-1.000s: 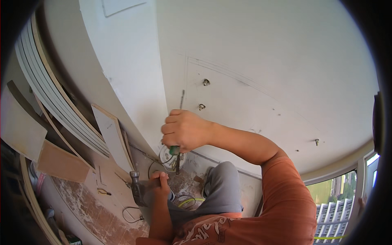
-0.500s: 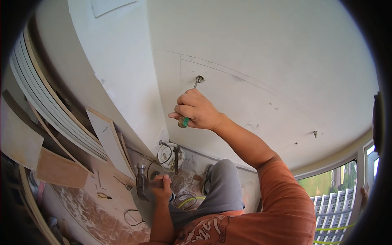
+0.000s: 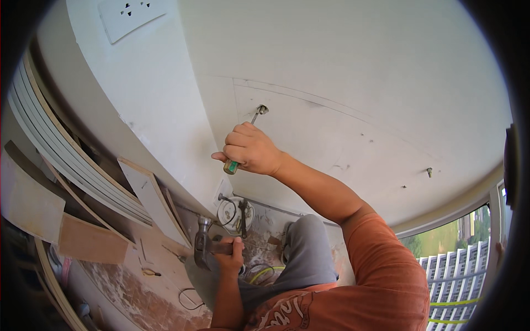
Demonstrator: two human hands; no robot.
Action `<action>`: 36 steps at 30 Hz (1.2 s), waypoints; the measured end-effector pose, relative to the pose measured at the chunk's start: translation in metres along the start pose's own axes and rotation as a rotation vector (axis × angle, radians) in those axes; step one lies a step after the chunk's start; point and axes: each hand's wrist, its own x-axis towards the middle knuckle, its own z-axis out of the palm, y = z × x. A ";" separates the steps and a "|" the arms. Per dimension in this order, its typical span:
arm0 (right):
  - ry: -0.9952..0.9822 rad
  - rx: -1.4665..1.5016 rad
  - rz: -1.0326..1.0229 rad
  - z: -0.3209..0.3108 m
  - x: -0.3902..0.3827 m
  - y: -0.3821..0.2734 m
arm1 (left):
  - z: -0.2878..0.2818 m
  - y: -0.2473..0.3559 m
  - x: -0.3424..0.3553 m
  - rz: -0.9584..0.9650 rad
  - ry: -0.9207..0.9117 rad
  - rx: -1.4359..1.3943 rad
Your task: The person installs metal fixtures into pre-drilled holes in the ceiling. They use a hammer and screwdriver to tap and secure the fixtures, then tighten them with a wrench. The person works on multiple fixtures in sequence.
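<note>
My right hand (image 3: 251, 150) is closed around a green-handled screwdriver (image 3: 232, 165), raised against the white wall (image 3: 359, 71). The metal shaft points up to the right and its tip sits in a small hole (image 3: 261, 109) at the corner of a pencilled outline. Lower down, my left hand (image 3: 231, 252) grips the wooden handle of a hammer (image 3: 202, 243), whose steel head hangs near the floor by my knee.
A white wall socket (image 3: 130, 14) is at the top left. Wooden boards (image 3: 146, 193) and curved white strips (image 3: 49, 138) lean on the left. A white round container with tools (image 3: 234, 212) stands on the dusty floor. A screw (image 3: 429, 172) sticks out of the wall; a window (image 3: 458, 265) is lower right.
My right hand has lifted the screwdriver from low by the wall up to the hole and set its tip in. The left hand with the hammer has shifted slightly.
</note>
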 end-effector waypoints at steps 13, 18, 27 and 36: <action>0.030 0.080 0.043 -0.008 0.003 -0.008 | -0.003 -0.006 0.001 0.027 0.019 -0.138; -0.068 0.085 0.052 -0.015 -0.004 -0.008 | -0.004 -0.004 0.001 0.036 0.033 -0.103; -0.099 0.180 -0.001 -0.017 0.005 -0.004 | 0.001 0.005 0.001 -0.008 -0.009 -0.108; -0.042 0.132 0.000 -0.012 0.016 0.004 | 0.005 0.015 0.001 -0.040 -0.050 -0.052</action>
